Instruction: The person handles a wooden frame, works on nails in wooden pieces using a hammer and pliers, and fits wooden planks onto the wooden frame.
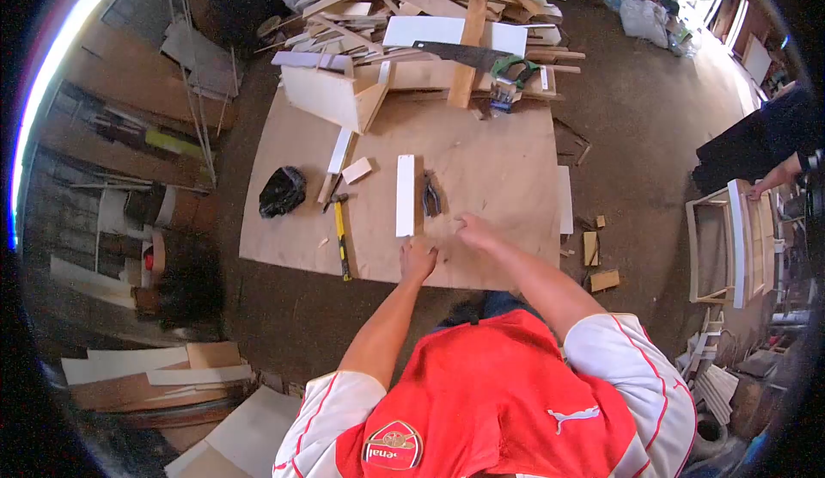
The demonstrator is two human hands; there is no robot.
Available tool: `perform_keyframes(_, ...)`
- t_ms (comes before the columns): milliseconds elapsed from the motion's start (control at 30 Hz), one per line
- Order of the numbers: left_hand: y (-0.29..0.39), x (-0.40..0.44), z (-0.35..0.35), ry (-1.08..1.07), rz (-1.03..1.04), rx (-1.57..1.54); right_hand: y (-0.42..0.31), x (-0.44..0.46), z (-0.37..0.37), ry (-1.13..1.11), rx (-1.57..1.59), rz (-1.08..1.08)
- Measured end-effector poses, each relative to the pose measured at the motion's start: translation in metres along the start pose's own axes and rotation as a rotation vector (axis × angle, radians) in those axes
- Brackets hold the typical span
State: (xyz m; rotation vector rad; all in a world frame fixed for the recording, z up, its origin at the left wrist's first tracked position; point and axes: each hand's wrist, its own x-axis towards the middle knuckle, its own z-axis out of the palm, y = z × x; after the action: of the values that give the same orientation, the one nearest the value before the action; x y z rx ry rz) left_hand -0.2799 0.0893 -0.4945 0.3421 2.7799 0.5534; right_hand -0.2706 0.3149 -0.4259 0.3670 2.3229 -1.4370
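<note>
A white wooden strip lies lengthwise on the brown tabletop. My left hand is at the strip's near end, by the table's front edge; its fingers are too small to make out clearly. To the right, my right hand rests low over the tabletop, and whether it holds anything small is not clear. Dark pliers lie just right of the strip. On the left are a yellow-handled hammer, a small wood block and a black plastic bag.
A handsaw with a green handle lies by a large pile of wood pieces at the far side. A white-and-wood box piece stands at the back left. At the right, another person's hand touches a wooden frame.
</note>
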Motion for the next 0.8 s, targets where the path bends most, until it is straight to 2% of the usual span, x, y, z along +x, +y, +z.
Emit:
perform_keyframes(33, 0.002, 0.001, -0.005, 0.008, -0.004, 0.033, -0.004, 0.006, 0.0, -0.016, -0.048, 0.011)
perform_keyframes(133, 0.014, 0.005, -0.027, 0.014, -0.02, 0.063, -0.014, 0.026, 0.001, -0.042, -0.248, -0.289)
perform_keyframes(233, 0.01, 0.014, -0.037, 0.007, 0.002, 0.07, -0.05, 0.027, 0.002, -0.173, -0.254, -0.128)
perform_keyframes(333, 0.012, 0.02, -0.05, 0.013, 0.006, 0.01, -0.011, 0.072, 0.048, -0.096, -0.279, -0.168)
perform_keyframes(433, 0.007, 0.038, -0.058, -0.01, 0.039, 0.041, -0.022, 0.084, 0.056, -0.139, -0.232, 0.015)
perform_keyframes(533, 0.013, 0.039, -0.081, 0.007, 0.071, 0.012, -0.026, 0.091, 0.062, -0.104, -0.193, -0.027)
perform_keyframes(600, -0.013, 0.064, -0.057, 0.09, 0.151, -0.018, -0.024, 0.099, 0.062, -0.081, -0.184, -0.048)
perform_keyframes(633, -0.016, 0.074, -0.054, 0.131, 0.188, -0.034, -0.027, 0.102, 0.057, -0.04, -0.149, -0.04)
perform_keyframes(733, -0.005, 0.104, -0.062, 0.228, 0.129, -0.121, -0.048, 0.097, 0.033, 0.078, -0.107, 0.01)
perform_keyframes(800, -0.002, 0.131, -0.063, 0.212, 0.126, -0.123, -0.085, 0.087, -0.009, 0.161, -0.177, 0.079)
